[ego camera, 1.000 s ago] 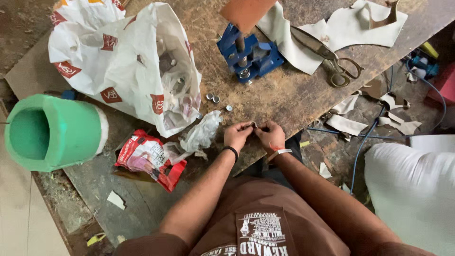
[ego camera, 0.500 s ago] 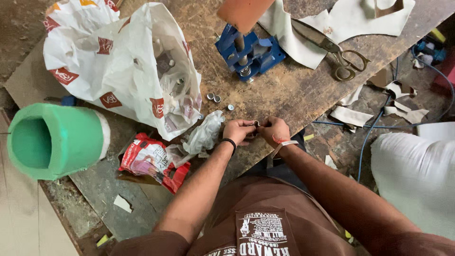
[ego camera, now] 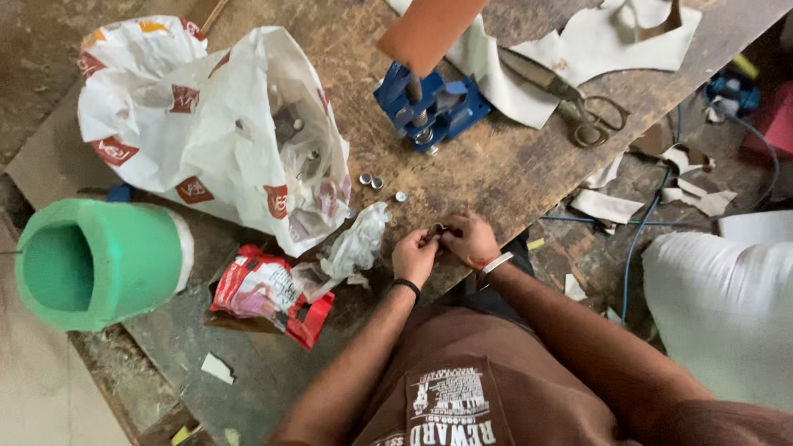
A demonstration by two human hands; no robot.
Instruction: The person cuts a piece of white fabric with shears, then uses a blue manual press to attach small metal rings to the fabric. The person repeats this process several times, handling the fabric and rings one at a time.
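Mid-frame, I see my left hand [ego camera: 413, 254] and right hand [ego camera: 471, 239] pinching a small brown piece [ego camera: 438, 231] between their fingertips at the bench [ego camera: 512, 165] edge. A white-and-red bag [ego camera: 206, 124] sprawls upper left, a red packet [ego camera: 268, 293] below it. Blue press [ego camera: 434, 107] above.

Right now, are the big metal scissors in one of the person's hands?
No, the big metal scissors lie on the wooden bench beside white scraps, far from both hands, which pinch a small piece together.
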